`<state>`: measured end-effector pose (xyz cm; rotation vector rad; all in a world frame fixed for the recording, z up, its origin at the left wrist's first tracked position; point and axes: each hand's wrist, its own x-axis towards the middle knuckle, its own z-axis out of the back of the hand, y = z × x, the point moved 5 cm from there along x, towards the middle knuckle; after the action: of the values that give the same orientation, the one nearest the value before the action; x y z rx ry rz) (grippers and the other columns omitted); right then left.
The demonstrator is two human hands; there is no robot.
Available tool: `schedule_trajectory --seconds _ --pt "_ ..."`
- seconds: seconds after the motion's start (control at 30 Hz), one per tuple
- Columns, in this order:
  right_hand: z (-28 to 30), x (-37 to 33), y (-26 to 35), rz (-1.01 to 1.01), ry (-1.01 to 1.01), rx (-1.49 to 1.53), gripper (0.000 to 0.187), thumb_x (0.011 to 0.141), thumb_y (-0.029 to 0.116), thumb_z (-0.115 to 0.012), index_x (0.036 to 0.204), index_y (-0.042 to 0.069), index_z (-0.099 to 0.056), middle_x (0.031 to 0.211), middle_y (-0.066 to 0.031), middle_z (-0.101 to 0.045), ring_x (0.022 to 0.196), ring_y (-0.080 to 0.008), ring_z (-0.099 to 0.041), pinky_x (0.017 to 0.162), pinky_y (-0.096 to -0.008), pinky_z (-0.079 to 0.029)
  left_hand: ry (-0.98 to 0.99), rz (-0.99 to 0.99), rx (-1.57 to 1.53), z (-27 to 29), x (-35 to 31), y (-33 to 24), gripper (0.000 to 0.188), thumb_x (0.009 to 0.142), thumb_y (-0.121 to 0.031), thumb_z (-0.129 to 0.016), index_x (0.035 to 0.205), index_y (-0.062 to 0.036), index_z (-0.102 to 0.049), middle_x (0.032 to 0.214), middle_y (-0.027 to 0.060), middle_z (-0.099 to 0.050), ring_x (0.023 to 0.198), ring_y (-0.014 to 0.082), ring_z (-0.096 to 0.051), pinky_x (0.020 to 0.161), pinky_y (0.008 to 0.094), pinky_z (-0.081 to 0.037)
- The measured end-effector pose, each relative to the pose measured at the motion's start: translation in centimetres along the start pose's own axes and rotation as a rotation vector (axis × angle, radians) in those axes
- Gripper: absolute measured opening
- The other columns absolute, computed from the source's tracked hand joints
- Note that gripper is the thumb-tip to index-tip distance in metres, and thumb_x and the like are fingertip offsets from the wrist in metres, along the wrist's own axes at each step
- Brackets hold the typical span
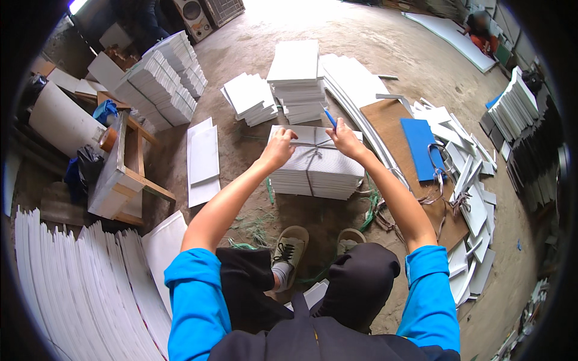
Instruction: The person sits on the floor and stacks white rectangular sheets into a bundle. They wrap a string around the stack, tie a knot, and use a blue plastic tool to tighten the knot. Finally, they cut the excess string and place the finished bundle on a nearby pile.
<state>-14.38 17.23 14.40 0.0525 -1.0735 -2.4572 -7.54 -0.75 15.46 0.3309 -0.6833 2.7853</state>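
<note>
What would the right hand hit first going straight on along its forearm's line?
The right hand, blue tool leading, would likely meet the tall stack beyond the tied stack; depth is unclear in this view.

Both bare forearms reach forward, elbows bent — left hand curled, right hand folded in a grip

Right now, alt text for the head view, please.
A person's left hand and right hand are at a tied stack of white sheets on the floor, the right gripping a slim blue tool. White offcuts lie to the right.
</note>
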Motion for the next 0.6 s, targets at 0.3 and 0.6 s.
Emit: schedule_trajectory --seconds 0.3,0.6 --pt "-2.5 1.0 -1.5 0.098 0.051 -0.293 0.028 0.069 -0.005 -0.056 0.088 -0.002 -0.035 0.084 -0.0202 -0.05 0.084 -0.0355 -0.052 0.073 -0.0403 -0.042 0.084 0.008 0.083 -2.8 0.9 2.2 0.025 0.078 -0.02 -0.056 0.094 -0.001 -0.05 0.086 0.0139 -0.053 0.086 0.0332 -0.052 0.078 0.0384 -0.043" --pt "-2.8 -3.3 2.3 -0.327 0.212 0.434 0.025 0.078 -0.003 -0.052 0.09 -0.001 -0.03 0.079 -0.0139 -0.052 0.059 -0.0221 -0.061 0.051 -0.0298 -0.053 0.525 0.563 -0.743 -6.1 0.4 3.1 0.043 0.089 -0.04 -0.039 0.088 -0.0027 -0.062 0.07 0.0045 -0.058 0.051 0.0077 -0.047 0.042 0.0221 -0.038"
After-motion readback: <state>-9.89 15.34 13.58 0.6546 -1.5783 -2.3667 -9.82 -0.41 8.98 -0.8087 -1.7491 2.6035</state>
